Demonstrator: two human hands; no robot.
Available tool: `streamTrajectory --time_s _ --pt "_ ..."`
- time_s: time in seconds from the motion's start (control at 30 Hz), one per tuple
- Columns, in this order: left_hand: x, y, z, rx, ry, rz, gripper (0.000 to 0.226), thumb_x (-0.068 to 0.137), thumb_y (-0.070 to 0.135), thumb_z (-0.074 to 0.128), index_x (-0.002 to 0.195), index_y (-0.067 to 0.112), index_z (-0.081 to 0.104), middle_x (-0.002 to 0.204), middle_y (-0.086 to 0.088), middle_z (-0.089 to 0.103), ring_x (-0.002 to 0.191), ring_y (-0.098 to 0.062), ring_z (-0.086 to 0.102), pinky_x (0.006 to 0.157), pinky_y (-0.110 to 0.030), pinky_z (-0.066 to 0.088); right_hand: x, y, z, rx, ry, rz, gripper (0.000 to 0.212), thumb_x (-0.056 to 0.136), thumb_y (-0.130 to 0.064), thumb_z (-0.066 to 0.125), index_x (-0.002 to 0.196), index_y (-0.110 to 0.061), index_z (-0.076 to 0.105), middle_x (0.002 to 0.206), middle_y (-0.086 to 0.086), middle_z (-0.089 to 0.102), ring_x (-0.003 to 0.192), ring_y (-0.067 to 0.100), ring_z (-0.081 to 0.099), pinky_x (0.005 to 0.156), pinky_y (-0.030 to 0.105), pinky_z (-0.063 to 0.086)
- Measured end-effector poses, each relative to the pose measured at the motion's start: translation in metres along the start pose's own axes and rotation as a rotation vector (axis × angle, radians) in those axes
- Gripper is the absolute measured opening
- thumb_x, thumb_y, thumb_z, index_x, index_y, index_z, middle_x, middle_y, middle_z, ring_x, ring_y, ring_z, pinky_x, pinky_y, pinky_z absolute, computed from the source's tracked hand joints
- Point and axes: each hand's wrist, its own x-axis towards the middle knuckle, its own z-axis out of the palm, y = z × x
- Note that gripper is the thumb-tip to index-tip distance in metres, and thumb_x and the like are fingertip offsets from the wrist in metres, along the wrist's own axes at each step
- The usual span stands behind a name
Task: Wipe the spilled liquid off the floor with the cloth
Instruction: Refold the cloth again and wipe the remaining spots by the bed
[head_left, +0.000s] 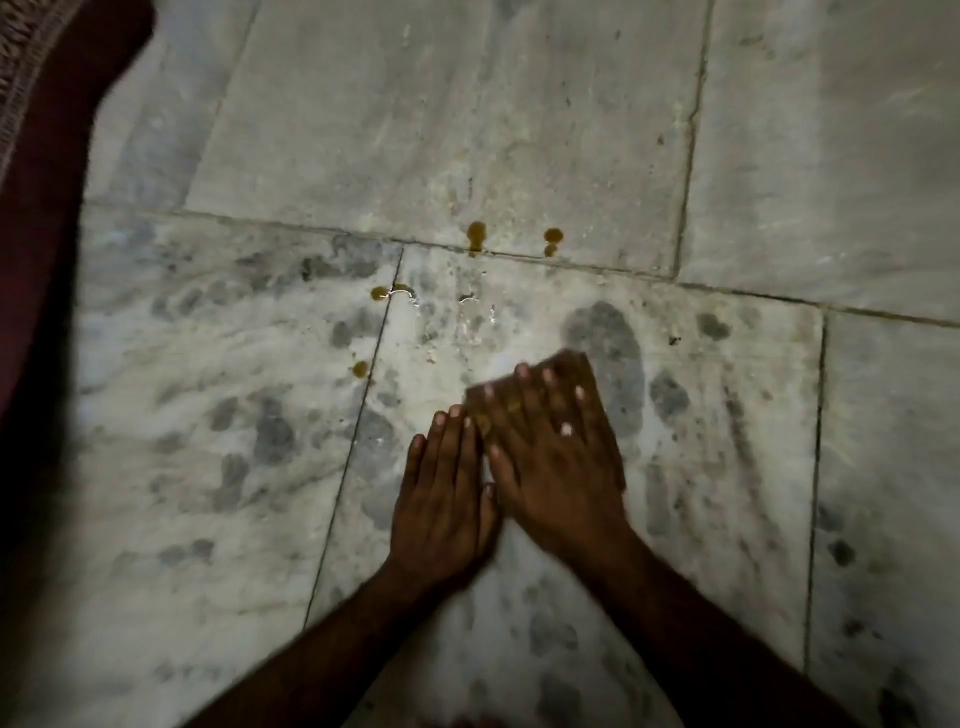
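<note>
Brown cloth (597, 410) under right hand (550, 467)

Your blurred right hand (550, 467) hides most of the cloth (602, 410), and the left edge cuts off the rug (47, 156).

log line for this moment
stage: wipe | right hand: flat on cloth | left hand: flat on floor | drops: beyond cloth, unwiped
</note>
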Motion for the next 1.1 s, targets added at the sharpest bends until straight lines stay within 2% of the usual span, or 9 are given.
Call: streamTrajectory --time_s 0.13,0.27,0.43,0.53,0.67,0.73,0.8,0.97,1.1 --pt "-0.01 -0.021 -0.006 -0.004 -0.036 -0.06 0.064 0.096 0.03 0.036 0.15 -0.005 0.033 0.16 -0.022 0.028 0.151 -0.034 0.024 0.123 -0.049 0.017 -0.036 0.021 -0.007 0.02 -0.014 0.008 0.064 0.102 -0.041 0.048 0.161 -0.028 0.029 0.169 0.011 0.026 0.157 0.032 0.024 0.123 0.057 0.027" --pt "-0.012 -0.031 -0.011 -0.003 -0.035 -0.1 0.064 0.097 0.029 0.035 0.151 -0.005 0.03 0.161 -0.023 0.026 0.151 -0.035 0.022 0.123 -0.05 0.018 0.033 0.011 0.001 0.027 0.008 0.201 0.061 0.105 -0.042 0.039 0.162 -0.029 0.026 0.17 0.012 0.023 0.158 0.034 0.02 0.126 0.056 0.019" --pt "-0.018 -0.05 -0.005 0.011 0.002 -0.104 0.06 0.097 0.023 0.037 0.147 -0.01 0.035 0.157 -0.028 0.03 0.148 -0.04 0.027 0.119 -0.056 0.027 0.029 -0.057 0.012 0.066 -0.005 -0.073 0.06 0.104 -0.038 0.043 0.161 -0.026 0.03 0.169 0.013 0.027 0.157 0.034 0.022 0.124 0.056 0.024" --pt "-0.033 -0.056 -0.004 -0.009 -0.024 -0.018 0.061 0.094 0.022 0.041 0.147 -0.009 0.037 0.158 -0.025 0.029 0.148 -0.04 0.028 0.12 -0.055 0.023 -0.014 -0.045 0.005 0.052 -0.001 -0.156 0.059 0.103 -0.038 0.046 0.16 -0.028 0.033 0.168 0.011 0.03 0.156 0.032 0.026 0.123 0.055 0.028" --pt "-0.037 -0.057 -0.012 -0.055 -0.077 -0.142 0.067 0.093 0.028 0.04 0.152 -0.005 0.03 0.162 -0.023 0.024 0.152 -0.035 0.02 0.122 -0.052 0.02 -0.01 0.004 0.001 0.016 -0.045 -0.096 0.065 0.1 -0.042 0.048 0.161 -0.034 0.028 0.169 0.011 0.025 0.157 0.032 0.024 0.124 0.056 0.024" --pt "-0.035 -0.055 -0.013 -0.063 -0.076 -0.142 0.067 0.094 0.028 0.041 0.152 -0.005 0.029 0.162 -0.023 0.024 0.152 -0.035 0.019 0.122 -0.052 0.022 0.021 0.001 0.004 0.011 -0.026 0.044 0.063 0.102 -0.043 0.043 0.162 -0.033 0.025 0.17 0.012 0.021 0.158 0.034 0.019 0.125 0.058 0.021" --pt "-0.034 -0.055 -0.011 -0.076 -0.063 -0.139 0.067 0.094 0.027 0.042 0.151 -0.006 0.03 0.161 -0.024 0.024 0.151 -0.036 0.02 0.122 -0.051 0.022 0.051 -0.026 0.009 0.015 -0.005 0.073 0.061 0.104 -0.042 0.041 0.162 -0.031 0.026 0.17 0.012 0.022 0.158 0.035 0.018 0.124 0.058 0.022" --pt "-0.039 -0.058 -0.009 -0.105 -0.015 -0.196 0.064 0.093 0.023 0.041 0.146 -0.012 0.035 0.156 -0.03 0.03 0.148 -0.041 0.027 0.118 -0.056 0.027 0.023 -0.076 0.016 0.023 -0.061 -0.195 0.058 0.105 -0.04 0.042 0.161 -0.031 0.03 0.169 0.01 0.024 0.158 0.032 0.019 0.124 0.056 0.027" --pt "-0.031 -0.059 -0.013 -0.097 -0.04 -0.231 0.066 0.09 0.026 0.042 0.145 -0.012 0.038 0.156 -0.029 0.031 0.147 -0.039 0.031 0.117 -0.054 0.028 -0.037 -0.024 -0.01 -0.04 -0.114 -0.252 0.059 0.101 -0.04 0.046 0.159 -0.033 0.035 0.167 0.009 0.03 0.154 0.033 0.031 0.122 0.055 0.03"
